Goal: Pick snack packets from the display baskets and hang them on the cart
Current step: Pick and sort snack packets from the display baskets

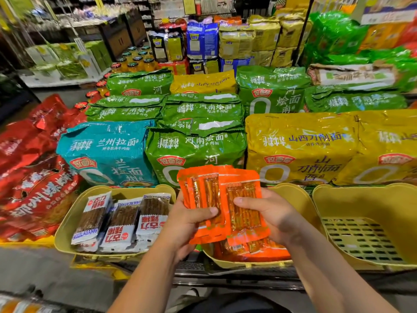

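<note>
Above the middle basket [293,195], my left hand [189,219] and right hand [268,219] each pinch orange packets [243,199], fanned apart, I think, to separate them for hanging.

I read 兰州拉面 on teal noodle bag [106,152]; 河南烩面 on green noodle bag [194,150]; 山西刀削面 on yellow noodle bag [300,150]. GUILABANG on white snack packet [90,222] in left basket [67,219]. Orange packets [203,190]: print unreadable.
</note>
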`<state>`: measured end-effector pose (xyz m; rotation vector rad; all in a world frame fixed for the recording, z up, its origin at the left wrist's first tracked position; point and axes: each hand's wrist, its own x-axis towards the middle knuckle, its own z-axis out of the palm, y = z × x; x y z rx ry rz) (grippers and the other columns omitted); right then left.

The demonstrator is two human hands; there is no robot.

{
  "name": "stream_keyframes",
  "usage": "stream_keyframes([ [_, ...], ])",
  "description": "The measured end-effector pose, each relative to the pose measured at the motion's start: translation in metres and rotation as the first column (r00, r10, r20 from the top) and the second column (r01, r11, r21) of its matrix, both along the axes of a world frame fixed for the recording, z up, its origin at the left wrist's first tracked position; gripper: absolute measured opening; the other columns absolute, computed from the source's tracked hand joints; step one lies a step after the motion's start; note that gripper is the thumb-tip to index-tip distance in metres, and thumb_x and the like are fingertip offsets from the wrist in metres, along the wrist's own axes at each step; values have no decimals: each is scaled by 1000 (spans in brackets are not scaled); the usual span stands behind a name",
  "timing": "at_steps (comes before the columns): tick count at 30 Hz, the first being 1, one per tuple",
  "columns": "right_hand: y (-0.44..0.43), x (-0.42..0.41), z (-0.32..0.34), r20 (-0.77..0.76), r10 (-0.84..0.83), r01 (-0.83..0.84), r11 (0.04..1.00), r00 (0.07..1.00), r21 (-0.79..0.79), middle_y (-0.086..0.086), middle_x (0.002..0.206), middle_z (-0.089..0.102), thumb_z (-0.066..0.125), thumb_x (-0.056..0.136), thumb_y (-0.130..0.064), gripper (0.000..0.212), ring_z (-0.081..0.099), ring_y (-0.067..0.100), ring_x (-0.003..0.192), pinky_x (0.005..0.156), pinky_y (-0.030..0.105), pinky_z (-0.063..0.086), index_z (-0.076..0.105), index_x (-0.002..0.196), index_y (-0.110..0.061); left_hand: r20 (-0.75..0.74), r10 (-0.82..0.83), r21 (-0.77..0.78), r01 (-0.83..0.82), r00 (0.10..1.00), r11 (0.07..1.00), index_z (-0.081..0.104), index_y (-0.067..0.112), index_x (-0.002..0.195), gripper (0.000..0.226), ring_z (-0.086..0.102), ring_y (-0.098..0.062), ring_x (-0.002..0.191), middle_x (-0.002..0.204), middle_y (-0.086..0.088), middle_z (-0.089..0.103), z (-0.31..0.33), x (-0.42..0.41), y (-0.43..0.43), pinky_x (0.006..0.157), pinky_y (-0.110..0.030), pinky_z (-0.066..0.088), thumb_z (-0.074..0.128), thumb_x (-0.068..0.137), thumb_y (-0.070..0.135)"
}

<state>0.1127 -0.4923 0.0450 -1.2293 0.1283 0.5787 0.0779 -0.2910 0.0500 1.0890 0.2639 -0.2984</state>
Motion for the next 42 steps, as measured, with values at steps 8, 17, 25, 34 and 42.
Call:
stream_keyframes([
  [8, -43, 6, -11, 50, -49, 61, 965, 998, -256, 20, 101, 76, 81, 72, -12, 39, 73, 41, 91, 81, 60, 59, 73, 110, -7, -19, 116, -27, -116, 993, 993, 54, 9, 133, 72, 74, -41, 92, 114, -25, 72, 4, -6, 16, 72, -51, 62, 76, 67, -8],
  [17, 2, 25, -75, -69, 229, -205, 650, 971, -732, 6, 91, 78, 82, 79, -12, 10, 74, 23, 88, 76, 31, 55, 77, 87, -11, -25, 161, -37, -162, 987, 986, 53, 9, 134, 63, 74, -43, 88, 114, -27, 71, 5, 1, 19, 77, -57, 61, 67, 74, -2],
  [25, 3, 30, -84, -108, 369, -228, 301, 923, -926, 3, 85, 70, 83, 80, -39, 32, 69, 24, 83, 61, 30, 47, 68, 80, -11, -53, 111, 14, -111, 992, 994, 53, 12, 132, 60, 68, -53, 102, 114, -28, 71, -2, -7, 18, 89, -68, 53, 68, 77, -5],
  [34, -41, 42, -64, -144, 324, -179, 82, 935, -980, 12, 111, 72, 77, 87, -31, 30, 68, 28, 107, 75, 29, 48, 71, 106, -9, -34, 79, -9, -79, 996, 997, 53, 13, 132, 54, 70, -49, 100, 115, -25, 72, 4, -4, 9, 80, -57, 60, 64, 83, -8],
  [42, -37, 38, -69, -172, 364, -173, -30, 915, -984, 10, 114, 71, 77, 85, -39, 42, 67, 29, 107, 76, 29, 48, 67, 109, -7, -42, 8, -38, -9, 999, 999, 53, 11, 134, 56, 68, -52, 101, 116, -28, 70, 6, -1, -9, 80, -60, 60, 64, 83, -9],
])
